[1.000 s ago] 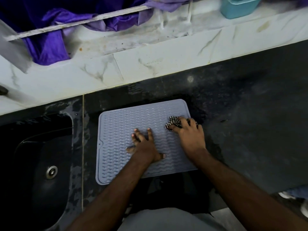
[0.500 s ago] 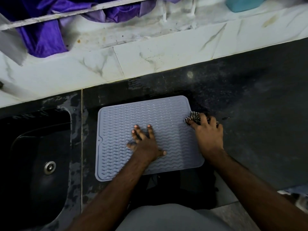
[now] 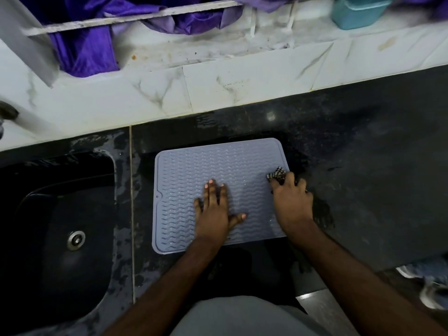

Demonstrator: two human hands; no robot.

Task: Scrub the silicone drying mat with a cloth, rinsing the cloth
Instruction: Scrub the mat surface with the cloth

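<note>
A pale grey-blue silicone drying mat [image 3: 194, 170] with a wavy ribbed surface lies flat on the dark stone counter [image 3: 363, 154]. My left hand [image 3: 215, 209] presses flat on the mat's middle, fingers straight and spread. My right hand [image 3: 292, 202] sits at the mat's right edge and grips a bunched black-and-white checked cloth [image 3: 277, 175], which pokes out beyond the fingertips onto the mat. Most of the cloth is hidden under the hand.
A black sink [image 3: 60, 226] with a metal drain [image 3: 76, 238] lies left of the mat. White marble tiles [image 3: 242, 86] run along the back. Purple fabric [image 3: 89, 49] hangs over a ledge at upper left. A teal container [image 3: 356, 13] stands upper right.
My right hand has swept the cloth from the mat's middle out to its right edge, then slightly back onto the edge. My left hand has stayed pressed on the mat.
</note>
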